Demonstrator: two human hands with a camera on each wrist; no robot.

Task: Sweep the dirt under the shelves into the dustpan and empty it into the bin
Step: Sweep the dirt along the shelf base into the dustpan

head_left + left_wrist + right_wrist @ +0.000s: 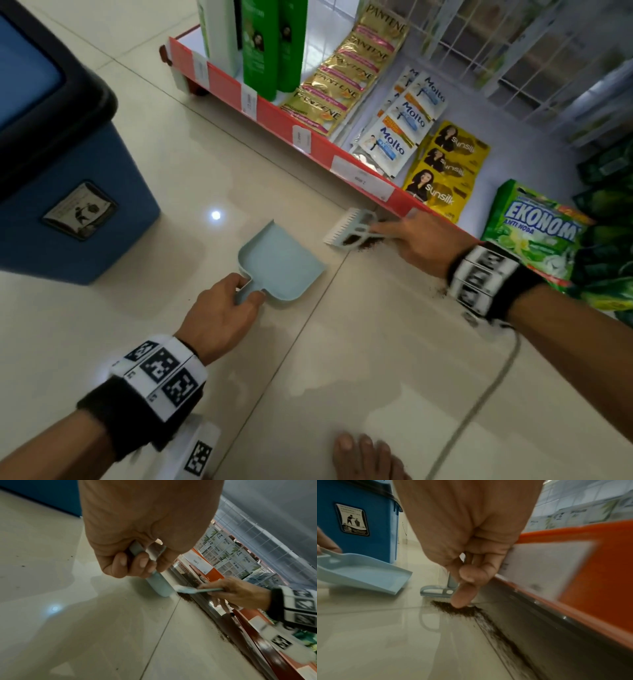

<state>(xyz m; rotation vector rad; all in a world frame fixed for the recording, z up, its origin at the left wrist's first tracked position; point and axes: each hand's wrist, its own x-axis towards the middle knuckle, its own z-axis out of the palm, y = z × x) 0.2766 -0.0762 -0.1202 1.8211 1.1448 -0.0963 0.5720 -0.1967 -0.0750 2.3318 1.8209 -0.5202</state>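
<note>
While the dustpan (pixel 284 263) lies on the floor, mouth toward the shelf (pixel 274 113), left hand (pixel 219 315) grips its handle; right hand (pixel 424 243) holds the brush (pixel 349 228) over dirt (pixel 457 608) beside the shelf.

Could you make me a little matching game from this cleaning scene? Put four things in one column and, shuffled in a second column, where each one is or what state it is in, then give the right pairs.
Things:
1. dustpan
2. hand brush
3. dirt
4. bin

Places or states:
A. lies in a dark line on the floor along the foot of the shelf
B. stands on the floor to the left, blue with a black lid
C. held by its handle in the left hand, nothing in its tray
D. gripped by the right hand, bristles at the dark heap

Pairs: 1-C, 2-D, 3-A, 4-B
</note>
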